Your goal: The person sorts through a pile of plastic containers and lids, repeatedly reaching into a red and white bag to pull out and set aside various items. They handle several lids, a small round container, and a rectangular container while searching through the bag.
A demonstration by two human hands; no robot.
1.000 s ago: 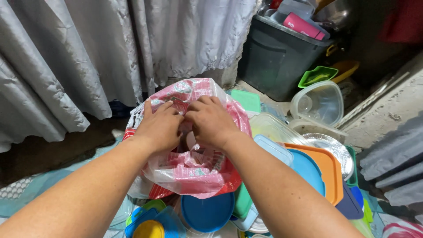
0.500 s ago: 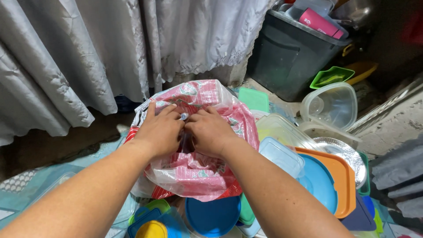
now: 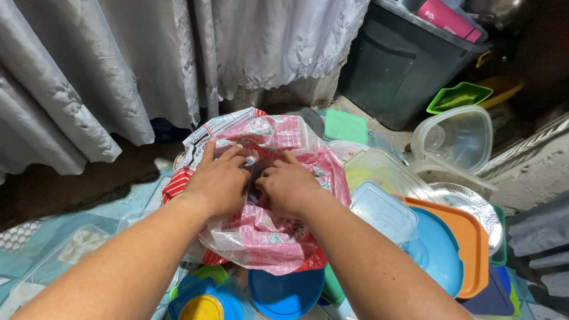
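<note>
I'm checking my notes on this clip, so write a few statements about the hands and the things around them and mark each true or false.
1. Both hands, left hand and right hand, rest on the pink plastic bag. True.
2. The orange tray lies left of the bag. False: it lies to the right.
3. A grey curtain hangs behind the bag. True.
4. The dark bin stands at the upper left. False: upper right.
5. A blue lid lies just below the bag. True.

Containers [image 3: 415, 231] crowd right; bare floor [image 3: 65, 189] left.
</note>
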